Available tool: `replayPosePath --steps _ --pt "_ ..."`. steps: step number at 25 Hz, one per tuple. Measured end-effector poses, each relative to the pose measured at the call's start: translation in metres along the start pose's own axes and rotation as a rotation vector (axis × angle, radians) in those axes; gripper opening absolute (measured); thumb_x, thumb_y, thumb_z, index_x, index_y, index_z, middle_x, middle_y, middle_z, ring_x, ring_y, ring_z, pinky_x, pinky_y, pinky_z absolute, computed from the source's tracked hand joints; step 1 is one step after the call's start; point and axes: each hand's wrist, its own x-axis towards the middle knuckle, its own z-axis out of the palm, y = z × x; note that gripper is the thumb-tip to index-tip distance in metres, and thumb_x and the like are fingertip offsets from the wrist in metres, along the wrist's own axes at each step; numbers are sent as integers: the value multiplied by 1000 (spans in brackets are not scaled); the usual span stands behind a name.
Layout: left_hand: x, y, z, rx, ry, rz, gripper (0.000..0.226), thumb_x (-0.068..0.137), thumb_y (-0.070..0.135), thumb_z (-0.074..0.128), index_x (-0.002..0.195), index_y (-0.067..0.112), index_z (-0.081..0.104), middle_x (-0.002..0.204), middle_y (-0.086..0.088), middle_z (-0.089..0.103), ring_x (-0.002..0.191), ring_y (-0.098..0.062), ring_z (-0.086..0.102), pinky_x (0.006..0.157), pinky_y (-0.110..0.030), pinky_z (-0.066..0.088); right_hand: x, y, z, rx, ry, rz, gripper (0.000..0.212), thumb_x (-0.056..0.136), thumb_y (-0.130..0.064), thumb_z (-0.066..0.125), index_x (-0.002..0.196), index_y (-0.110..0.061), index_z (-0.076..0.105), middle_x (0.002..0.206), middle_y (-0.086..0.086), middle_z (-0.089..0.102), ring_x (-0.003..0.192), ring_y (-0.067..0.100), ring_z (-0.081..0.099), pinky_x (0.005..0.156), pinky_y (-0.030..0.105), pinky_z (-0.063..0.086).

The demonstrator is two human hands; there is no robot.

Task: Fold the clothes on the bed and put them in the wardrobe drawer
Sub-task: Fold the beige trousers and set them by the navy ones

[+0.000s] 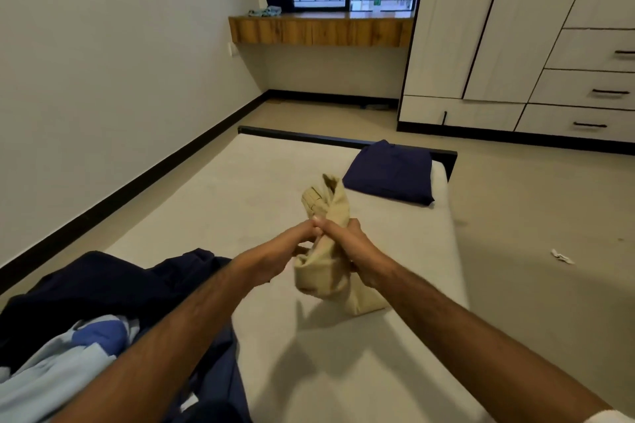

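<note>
A bunched beige garment [323, 271] hangs above the middle of the bed [213, 203], its lower end touching the mattress. My left hand [295, 244] and my right hand [347, 240] both grip it close together near its upper part. A folded navy garment [390, 172] lies flat at the bed's far right corner. Unfolded dark navy clothes [103, 285] and a light blue garment [62, 364] are heaped at the near left. The wardrobe [498, 27] stands at the right with three drawers [584, 89], all closed.
A wooden window ledge [319, 29] at the far wall carries a crumpled cloth [264, 11] and a bottle [377, 0]. Beige floor lies between bed and wardrobe, with a small white scrap [561, 256] on it. A white wall runs along the left.
</note>
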Motion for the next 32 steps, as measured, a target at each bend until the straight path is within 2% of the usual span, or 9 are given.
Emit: replayPosePath --steps 2,6,10,13,15,19,22,26,32 --pt "-5 9 7 -67 -69 65 57 90 60 48 140 32 52 128 6 66 116 -15 62 93 -25 47 -17 -2 -27 171 80 18 68 77 -49 79 130 -15 51 111 2 71 99 20 70 84 38 58" --pt "-3 14 11 57 -129 162 63 83 74 56 135 39 57 138 6 61 129 -17 57 113 -46 41 -53 19 -53 346 23 -92 17 102 -5 45 102 -11 61 94 8 65 78 20 63 70 35 53" --pt "-10 6 16 92 53 399 30 100 40 54 128 35 62 137 13 58 129 -8 53 108 -33 42 -45 29 -49 1157 850 -331 28 96 1 43 69 -5 40 64 4 41 55 15 39 56 25 39" --pt "5 -42 0 665 282 342 39 96 37 62 135 33 53 148 11 43 135 -10 43 109 -41 38 -30 77 -66 610 170 218 28 98 -29 59 105 -3 66 90 9 71 82 22 67 74 35 54" --pt "13 -87 -15 788 366 32 69 89 44 69 147 25 38 155 -1 29 141 -24 35 111 -47 35 -19 119 -97 264 -62 407 53 93 -56 59 116 -10 66 104 10 73 91 26 70 76 37 58" --pt "18 -137 -35 514 420 -297 114 70 64 78 155 10 23 153 -14 25 140 -32 36 113 -47 37 8 114 -88 82 -38 402 63 84 -66 66 120 -15 59 114 2 66 104 23 64 91 42 56" --pt "31 -136 -33 583 376 -302 99 72 68 74 141 8 37 140 -11 28 118 -28 48 100 -41 45 18 110 -72 42 -6 267 66 81 -47 80 134 -17 53 109 -5 68 97 12 67 72 22 57" --pt "50 -134 -25 580 366 -262 97 69 68 77 134 9 36 135 -9 35 117 -28 50 95 -41 48 25 127 -55 23 138 166 111 53 -59 95 143 -25 39 129 -7 61 114 16 62 103 38 52" --pt "84 -97 -37 275 327 -153 84 71 51 84 130 15 38 126 1 54 112 -19 56 88 -35 48 51 101 -76 147 159 -19 61 79 -25 85 124 -31 43 119 -9 62 105 11 62 91 35 53"
